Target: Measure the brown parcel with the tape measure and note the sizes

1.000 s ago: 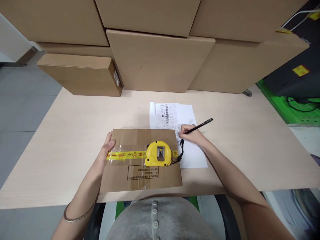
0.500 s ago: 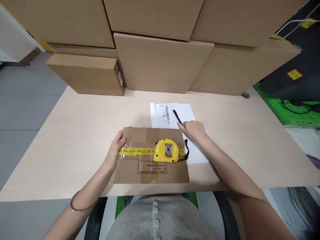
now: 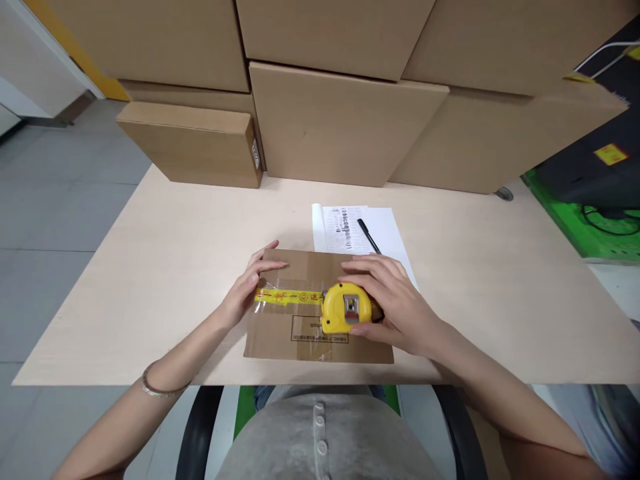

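Observation:
A flat brown cardboard box (image 3: 280,339) with yellow printed tape lies near the table's front edge. My left hand (image 3: 245,288) rests against its left edge, fingers stretched and apart, some over the top face. On the box sits a yellow tape measure (image 3: 332,311) with a metal clip facing up. My right hand (image 3: 395,300) is around its right side, thumb at the near edge and fingers at the far edge; its dark strap is mostly hidden. Behind the box, a black pen (image 3: 369,235) lies on white printed paper (image 3: 390,223), which is partly covered by the box and my right hand.
Large cardboard boxes (image 3: 345,127) are stacked along the table's back edge. A smaller carton (image 3: 200,150) stands at the back left. To the right are a green surface (image 3: 565,220) and a dark case with a yellow label (image 3: 611,155). A black chair armrest (image 3: 200,427) is below the table edge.
My right hand has left the pen, come toward me and closed around the tape measure. The fingers of my left hand have straightened at the box's edge. The view has shifted slightly.

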{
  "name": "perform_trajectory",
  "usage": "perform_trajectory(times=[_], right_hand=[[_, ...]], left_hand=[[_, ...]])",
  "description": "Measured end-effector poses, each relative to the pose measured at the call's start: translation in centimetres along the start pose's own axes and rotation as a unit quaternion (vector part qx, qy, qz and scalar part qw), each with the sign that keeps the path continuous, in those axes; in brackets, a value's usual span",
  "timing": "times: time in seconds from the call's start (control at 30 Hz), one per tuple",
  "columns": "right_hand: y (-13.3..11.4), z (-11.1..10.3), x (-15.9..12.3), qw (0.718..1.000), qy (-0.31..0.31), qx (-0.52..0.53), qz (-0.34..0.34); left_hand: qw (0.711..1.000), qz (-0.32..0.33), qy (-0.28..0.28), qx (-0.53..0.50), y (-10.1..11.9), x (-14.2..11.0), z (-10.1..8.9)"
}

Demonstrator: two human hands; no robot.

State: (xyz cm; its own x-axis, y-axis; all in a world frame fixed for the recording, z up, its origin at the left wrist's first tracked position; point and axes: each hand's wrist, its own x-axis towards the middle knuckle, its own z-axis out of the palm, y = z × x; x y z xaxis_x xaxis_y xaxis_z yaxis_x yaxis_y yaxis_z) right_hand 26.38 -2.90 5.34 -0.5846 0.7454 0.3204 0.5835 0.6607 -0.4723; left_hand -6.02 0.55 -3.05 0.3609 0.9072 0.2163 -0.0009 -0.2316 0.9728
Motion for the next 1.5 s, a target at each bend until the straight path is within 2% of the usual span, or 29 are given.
perform_trajectory(times=[0.13,0.27,0.37,0.53,0.6,0.67,0.73,0.87,0.97,1.07,1.17,1.27,1.37,1.5], right_hand=[[-0.8,0.9,1.5,0.991,-0.047,0.123,-0.016],[-1.8,0.1,2.6,0.993,-0.103,0.055,0.009],[-2.3,-0.5,2.4,0.991,-0.131,0.013,0.026],[-3.1,0.1,1.8,0.982,-0.146,0.090,0.077],[-3.5,0.9,2.5,0.980,-0.114,0.131,0.093],[-3.9,2.0,3.9,0.984,-0.069,0.152,0.067],[-4.3,3.0,5.8,0.989,-0.041,0.143,0.013],[-5.0,4.5,8.6,0.994,-0.039,0.084,-0.064],[-5.1,4.9,8.6,0.992,-0.027,0.074,-0.094],[-4.3,4.0,7.2,0.992,-0.027,0.097,-0.078],[-2.5,1.5,4.6,0.993,-0.032,0.108,-0.027],[-0.1,-1.9,0.5,0.994,-0.010,0.105,0.029],[2.1,-4.4,-4.2,0.990,0.040,0.090,0.098],[3.5,-4.9,-8.1,0.981,0.080,0.081,0.156]], left_hand=[[0.998,-0.027,-0.041,-0.051,-0.6,-0.1,-0.5],[0.997,-0.028,-0.046,-0.050,-0.7,-0.2,-0.5],[0.998,-0.039,-0.030,-0.048,-0.4,-0.2,-0.3],[0.997,-0.070,-0.004,-0.041,0.6,0.0,0.1],[0.996,-0.072,-0.003,-0.043,1.0,0.1,0.1],[0.996,-0.078,-0.003,-0.050,1.1,0.1,0.2],[0.992,-0.101,0.000,-0.081,1.0,0.0,0.2],[0.976,-0.134,-0.005,-0.172,0.6,-0.2,0.1],[0.987,-0.107,-0.017,-0.120,0.5,-0.2,-0.3],[0.996,-0.078,-0.040,-0.019,0.7,-0.1,-0.9],[0.996,-0.069,-0.061,0.010,0.9,0.0,-1.3],[0.995,-0.069,-0.068,0.010,0.8,0.1,-1.5],[0.995,-0.072,-0.068,0.007,0.7,0.2,-1.7],[0.994,-0.082,-0.071,0.006,1.1,0.3,-1.8]])
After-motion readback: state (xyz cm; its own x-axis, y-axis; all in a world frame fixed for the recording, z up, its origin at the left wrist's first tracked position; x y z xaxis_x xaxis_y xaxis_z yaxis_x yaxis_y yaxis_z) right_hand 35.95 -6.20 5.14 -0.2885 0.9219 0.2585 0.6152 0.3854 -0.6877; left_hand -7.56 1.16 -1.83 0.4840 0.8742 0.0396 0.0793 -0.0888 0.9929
